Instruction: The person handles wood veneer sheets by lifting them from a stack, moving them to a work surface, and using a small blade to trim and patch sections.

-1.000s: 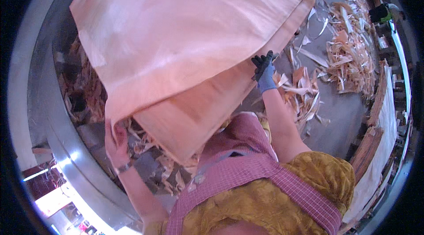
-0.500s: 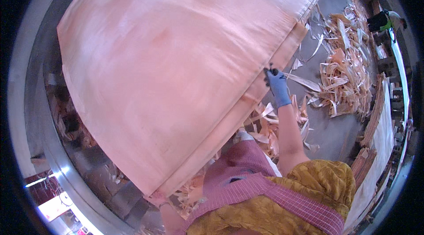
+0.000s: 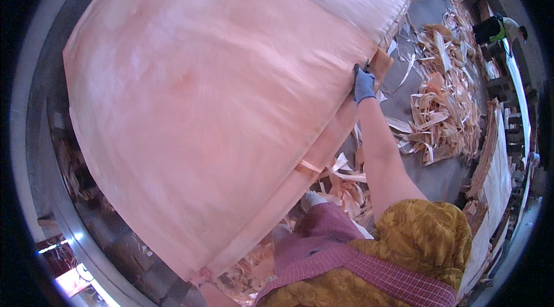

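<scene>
A wide, thin sheet of pale pinkish wood veneer point(image 3: 213, 105) lies in front of me on top of further sheets point(image 3: 334, 134), whose edges stick out on my side. My right hand point(image 3: 363, 83), in a blue glove with dark fingertips, is closed on the sheet's near edge towards its far right corner. At the near left corner, my left hand point(image 3: 202, 276) grips the same sheet; its fingers are small in view and partly hidden. A narrow loose strip point(image 3: 309, 167) pokes out from the edge between my hands.
A heap of veneer scraps point(image 3: 444, 111) covers the floor to the right, with more shreds point(image 3: 346, 188) by my legs. Stacked veneer sheets point(image 3: 487, 174) stand at the far right. Two people work at the upper right, one in a dark and green outfit point(image 3: 497, 29). A metal beam point(image 3: 75, 232) runs along the left.
My right hand has moved farther away along the edge and now grips it near the corner. My left hand has shifted slightly nearer, and the top sheet has moved a little left.
</scene>
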`<control>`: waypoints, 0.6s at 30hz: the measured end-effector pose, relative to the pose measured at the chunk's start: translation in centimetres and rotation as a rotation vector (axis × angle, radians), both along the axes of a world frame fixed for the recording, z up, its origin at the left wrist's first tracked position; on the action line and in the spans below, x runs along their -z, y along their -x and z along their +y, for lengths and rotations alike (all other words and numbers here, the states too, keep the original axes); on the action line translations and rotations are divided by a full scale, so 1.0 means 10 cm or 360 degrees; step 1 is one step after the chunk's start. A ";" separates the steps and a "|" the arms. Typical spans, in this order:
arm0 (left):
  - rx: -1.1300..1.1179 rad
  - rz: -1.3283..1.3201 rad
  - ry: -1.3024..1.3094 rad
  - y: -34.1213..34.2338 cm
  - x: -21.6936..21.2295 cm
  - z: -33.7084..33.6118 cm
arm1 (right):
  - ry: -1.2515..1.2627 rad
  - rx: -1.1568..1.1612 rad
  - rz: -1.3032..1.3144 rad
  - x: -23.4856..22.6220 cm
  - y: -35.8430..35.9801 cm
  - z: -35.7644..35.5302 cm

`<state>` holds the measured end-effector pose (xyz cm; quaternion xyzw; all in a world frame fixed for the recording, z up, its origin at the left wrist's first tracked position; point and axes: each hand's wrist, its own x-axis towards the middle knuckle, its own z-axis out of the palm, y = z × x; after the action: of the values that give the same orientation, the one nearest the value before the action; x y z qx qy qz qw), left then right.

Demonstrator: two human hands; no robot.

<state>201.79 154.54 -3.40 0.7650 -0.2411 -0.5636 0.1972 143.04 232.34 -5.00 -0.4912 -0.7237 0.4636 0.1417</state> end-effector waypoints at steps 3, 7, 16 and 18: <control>-0.0065 0.0000 -0.0044 0.11 0.00 -0.01 | 0.0368 0.0002 0.0478 0.07 0.04 0.10; 0.0396 0.0031 -0.0139 0.02 0.01 0.15 | -0.0290 -0.0230 0.0487 0.09 0.02 0.06; 0.0565 -0.0391 0.0026 0.24 0.06 0.16 | -0.0145 -0.0091 0.0251 0.40 0.05 0.21; 0.0605 -0.0312 0.0093 0.31 0.08 0.28 | -0.0075 -0.0051 0.0157 0.39 0.03 0.33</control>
<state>198.71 157.35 -4.24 0.7508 -0.4153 -0.5064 0.0852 142.74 235.64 -8.92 -0.4526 -0.7344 0.4722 0.1814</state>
